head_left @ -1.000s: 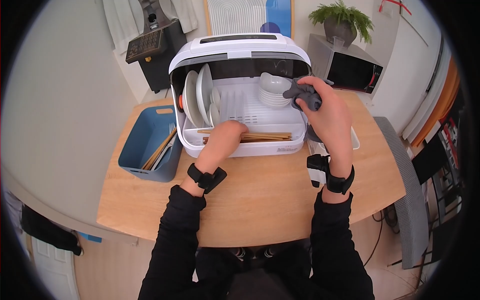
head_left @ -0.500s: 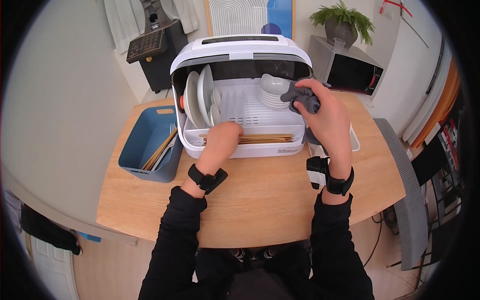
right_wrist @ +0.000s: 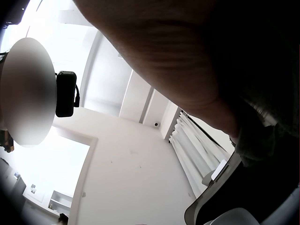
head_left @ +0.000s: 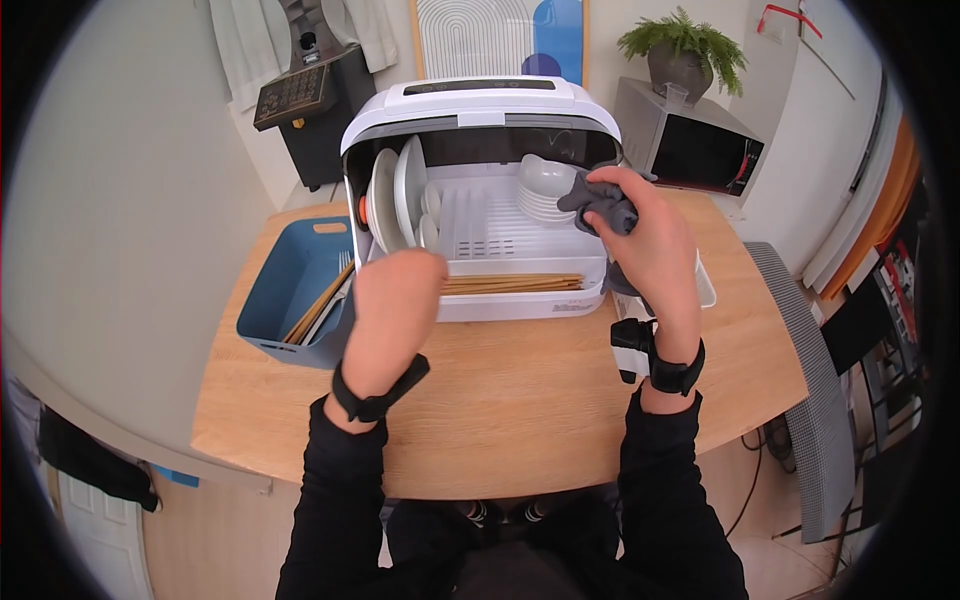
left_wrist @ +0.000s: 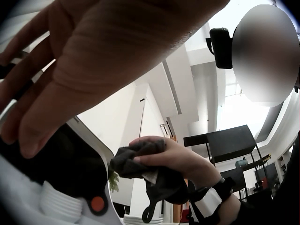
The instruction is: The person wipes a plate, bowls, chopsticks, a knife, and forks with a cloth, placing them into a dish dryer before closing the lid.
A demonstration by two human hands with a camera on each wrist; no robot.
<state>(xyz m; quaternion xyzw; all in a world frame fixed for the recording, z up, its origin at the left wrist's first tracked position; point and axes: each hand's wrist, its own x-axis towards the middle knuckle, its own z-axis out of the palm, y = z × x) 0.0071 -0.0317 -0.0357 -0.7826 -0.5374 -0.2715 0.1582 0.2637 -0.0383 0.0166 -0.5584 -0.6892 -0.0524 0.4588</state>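
My left hand (head_left: 398,300) is in front of the left end of a white dish dryer (head_left: 480,310). In the left wrist view its fingers (left_wrist: 35,126) are extended and apart, with nothing between them. Wooden chopsticks (head_left: 515,284) lie in the dryer's front tray, just right of this hand. My right hand (head_left: 650,235) grips a bunched dark grey cloth (head_left: 605,208) at the dryer's right side. One end of the cloth hangs down with a loop. Beside the cloth, inside the dryer, stands a stack of white bowls (head_left: 545,190). White plates (head_left: 383,200) stand upright at the left inside.
A blue basket (head_left: 285,262) with chopsticks and a fork stands left of the dryer on the wooden table (head_left: 520,420). Behind my right hand a white tray (head_left: 706,285) partly shows. A microwave (head_left: 690,140) topped by a potted plant is at back right.
My left hand has come away from the chopsticks in the front tray, moving left and toward me. The chopsticks stay in the tray. My right hand keeps hold of the cloth, nearly unmoved.
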